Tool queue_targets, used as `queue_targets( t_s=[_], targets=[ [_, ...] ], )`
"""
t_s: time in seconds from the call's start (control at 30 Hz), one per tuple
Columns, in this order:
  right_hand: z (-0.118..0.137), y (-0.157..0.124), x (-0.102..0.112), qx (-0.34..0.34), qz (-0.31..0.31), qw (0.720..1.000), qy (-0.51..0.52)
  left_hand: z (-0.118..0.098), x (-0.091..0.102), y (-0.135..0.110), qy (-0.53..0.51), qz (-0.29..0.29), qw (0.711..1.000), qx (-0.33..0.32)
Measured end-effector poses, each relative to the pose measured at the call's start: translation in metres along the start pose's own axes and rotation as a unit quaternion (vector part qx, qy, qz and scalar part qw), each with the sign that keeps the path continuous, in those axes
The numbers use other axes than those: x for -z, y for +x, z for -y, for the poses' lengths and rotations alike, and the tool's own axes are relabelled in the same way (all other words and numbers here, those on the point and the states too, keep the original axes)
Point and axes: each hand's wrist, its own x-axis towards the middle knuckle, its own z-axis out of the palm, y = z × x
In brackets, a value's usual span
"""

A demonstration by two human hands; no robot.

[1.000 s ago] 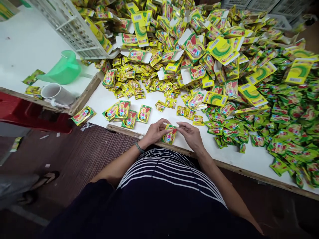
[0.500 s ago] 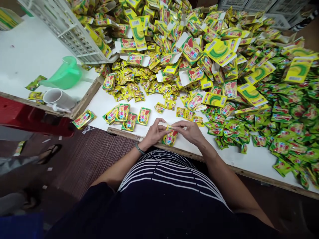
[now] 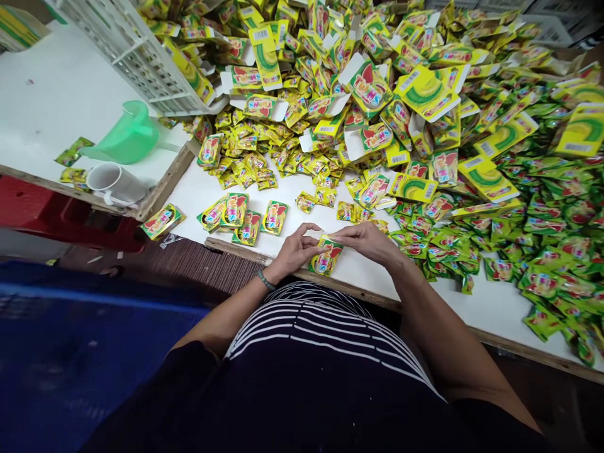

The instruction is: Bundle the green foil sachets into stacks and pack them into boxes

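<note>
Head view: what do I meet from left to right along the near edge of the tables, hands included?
Mug → box by the mug → three-box cluster → left hand → held box → right hand → green packets.

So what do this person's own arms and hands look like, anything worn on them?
The left hand and right hand are ungloved. A greenish beaded bracelet circles the left wrist; none shows on the right. Dark, short fabric sleeves leave the forearms bare.
</note>
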Motion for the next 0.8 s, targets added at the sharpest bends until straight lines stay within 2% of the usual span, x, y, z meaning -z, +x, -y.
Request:
queue_targets(
  t_s=[0.13,0.37,0.43,0.47,0.5,0.57,0.63,0.7,0.8],
  targets=[
    [-0.007,-0.010,-0.009,0.043,-0.046,0.998,-0.021,0.003,-0.001,-0.003,0.077,-0.004,0.996,-0.051],
    [-0.025,-0.021,-0.049,0.112,-0.192,0.972,-0.081,0.010,-0.005,-0.003,0.185,-0.051,0.978,-0.077],
    [-0.030,-0.026,-0.059,0.112,-0.264,0.955,-0.069,0.011,-0.010,-0.004,0.218,-0.048,0.971,-0.084],
    [-0.033,-0.029,-0.063,0.102,-0.269,0.955,-0.068,0.010,-0.012,-0.004,0.235,-0.037,0.968,-0.084],
    [-0.036,-0.030,-0.065,0.097,-0.279,0.953,-0.068,0.010,-0.015,-0.004,0.244,-0.042,0.965,-0.083],
    [-0.042,-0.031,-0.066,0.078,-0.261,0.960,-0.069,0.008,-0.018,-0.005,0.256,-0.067,0.960,-0.088],
    [-0.046,-0.030,-0.067,0.054,-0.288,0.954,-0.066,0.004,-0.018,-0.012,0.235,-0.137,0.955,-0.116],
    [-0.049,-0.031,-0.068,0.043,-0.287,0.955,-0.061,0.001,-0.012,-0.030,0.173,-0.246,0.942,-0.149],
    [-0.057,-0.036,-0.068,0.042,-0.258,0.962,-0.075,0.003,0.017,-0.077,0.077,-0.430,0.889,-0.139]
  ],
)
